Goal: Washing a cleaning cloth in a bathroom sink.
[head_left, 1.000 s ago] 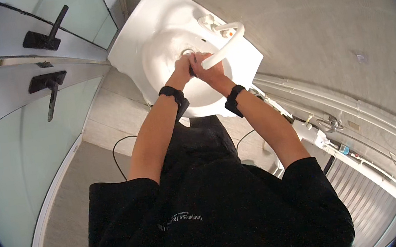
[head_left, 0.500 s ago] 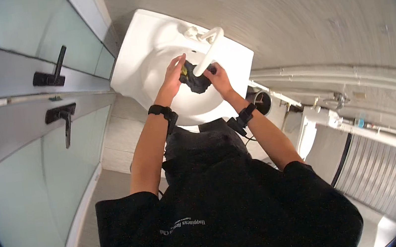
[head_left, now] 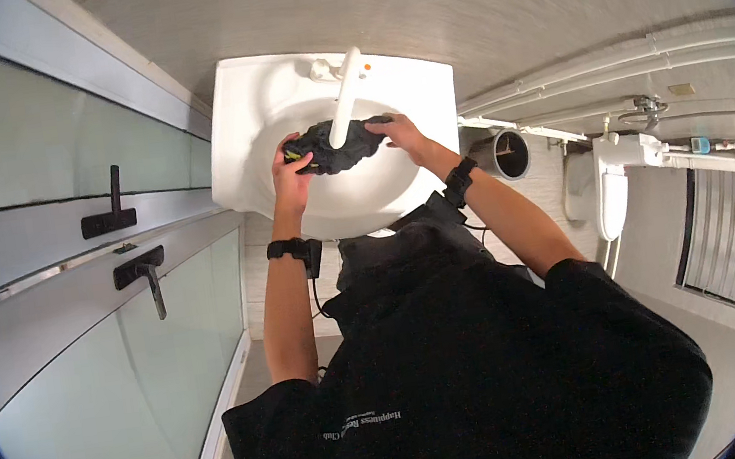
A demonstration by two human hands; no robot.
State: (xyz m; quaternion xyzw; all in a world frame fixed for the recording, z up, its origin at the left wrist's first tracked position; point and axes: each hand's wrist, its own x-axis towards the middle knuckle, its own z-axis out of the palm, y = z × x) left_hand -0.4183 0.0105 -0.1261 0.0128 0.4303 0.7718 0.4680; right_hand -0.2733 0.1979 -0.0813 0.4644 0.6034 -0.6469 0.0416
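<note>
A crumpled black cloth [head_left: 363, 144] with a yellow-green patch at its left end is stretched sideways over the basin of the white sink [head_left: 234, 168]. My left hand [head_left: 289, 171] grips that left end, thumb on top. The right end is pinched by my right hand [head_left: 401, 132]. Across the middle of the cloth reaches the spout of the white faucet [head_left: 346, 93], hiding a strip of it. Whether water is running cannot be made out. Black bands with small devices circle both wrists.
To the left stands a frosted glass door [head_left: 138, 353] with black handles [head_left: 140, 267]. Right of the sink a dark round bin [head_left: 506, 155] sits on the floor, and farther right is a white toilet [head_left: 612, 197]. White pipes [head_left: 588, 70] run along the wall.
My hands have moved apart, and the bunched black cloth is now spread wider between them. My left hand has closed on its left end. The whole view has turned and shifted.
</note>
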